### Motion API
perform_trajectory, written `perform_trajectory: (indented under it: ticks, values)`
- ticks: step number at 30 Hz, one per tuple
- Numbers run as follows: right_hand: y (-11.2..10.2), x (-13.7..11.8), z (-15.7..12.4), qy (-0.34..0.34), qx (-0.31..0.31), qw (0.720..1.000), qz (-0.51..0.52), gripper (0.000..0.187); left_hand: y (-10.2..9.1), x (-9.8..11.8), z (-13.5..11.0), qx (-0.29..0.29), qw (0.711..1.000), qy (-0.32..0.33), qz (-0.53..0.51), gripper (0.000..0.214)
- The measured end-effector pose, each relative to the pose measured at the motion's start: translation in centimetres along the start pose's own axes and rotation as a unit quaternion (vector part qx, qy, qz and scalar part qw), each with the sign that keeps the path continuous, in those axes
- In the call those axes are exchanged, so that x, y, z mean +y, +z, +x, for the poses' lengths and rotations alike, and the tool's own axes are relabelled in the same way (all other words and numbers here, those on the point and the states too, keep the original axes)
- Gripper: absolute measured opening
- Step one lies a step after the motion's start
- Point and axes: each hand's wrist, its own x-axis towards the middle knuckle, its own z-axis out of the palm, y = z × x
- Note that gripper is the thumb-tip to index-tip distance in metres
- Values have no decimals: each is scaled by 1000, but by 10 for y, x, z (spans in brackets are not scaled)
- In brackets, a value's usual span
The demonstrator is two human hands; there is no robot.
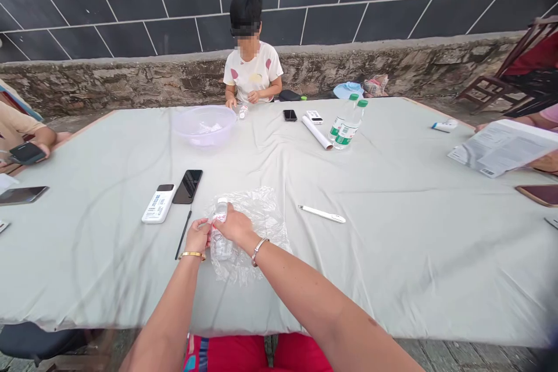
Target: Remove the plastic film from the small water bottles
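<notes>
A small clear plastic bottle (223, 249) with a white cap and a red-and-white label lies on a crinkled sheet of clear plastic (265, 215) in front of me. My right hand (238, 225) is closed around the bottle from the right, near its label. From the other side, my left hand (198, 236) has its fingers pinched together at the label's left edge. The exact hold of those left fingertips is partly hidden. Right of the plastic sheet is a white utility knife (322, 213), apart from both hands.
A black phone (188, 187), a white power bank (159, 203) and its cable lie left. Beyond are a lilac basin (204, 139), a paper roll (317, 132) and two green-capped bottles (346, 128). A person (253, 72) sits opposite; others sit at both sides, one holding a printed sheet (501, 145).
</notes>
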Motion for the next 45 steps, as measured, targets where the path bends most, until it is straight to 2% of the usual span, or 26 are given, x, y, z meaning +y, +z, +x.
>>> perform_trajectory:
  ticks: [4,8,11,14,17,20,23,26,28,30,34,37,39,40,42,43,45]
  values:
    - [-1,17,2,25,19,998,53,86,-5,-4,5,9,1000,29,8,38]
    - [4,42,-4,38,53,981,185,94,-18,-2,9,21,998,54,27,56]
    - [6,60,-15,16,65,943,327,100,-27,1,8,-18,993,109,40,54]
    - [-1,76,-29,-31,11,882,470,106,-34,6,5,-105,975,176,91,36]
    - [-18,93,-41,-57,-13,847,528,102,-36,12,1,-175,947,177,200,33]
    - [-36,109,-46,-71,29,847,526,92,-28,16,-4,-190,927,190,262,41]
    - [-49,120,-43,-100,83,849,512,87,-9,15,-6,-172,915,214,296,47]
    - [-64,126,-33,-106,149,847,499,87,10,14,-3,-91,890,223,388,41]
    - [-76,130,-25,-100,204,842,490,89,16,14,1,-27,860,233,454,27]
    - [-88,136,-15,-93,269,833,475,89,14,15,6,5,831,246,500,12]
    - [-103,155,11,-62,382,825,412,89,1,18,9,-10,776,282,564,7]
    - [-106,168,29,-51,431,833,342,85,-5,25,1,-14,712,324,623,8]
    - [-107,172,36,-47,437,847,299,82,-4,34,-8,-47,688,316,651,10]
    - [-108,173,36,-42,431,858,277,82,-3,39,-14,-76,690,299,655,12]
    - [-110,169,31,-34,419,879,226,85,0,53,-26,-144,713,264,633,13]
    - [-110,165,25,-34,424,883,197,86,1,60,-33,-177,734,250,606,12]
    - [-108,152,7,-54,460,873,154,81,3,74,-47,-249,785,218,523,7]
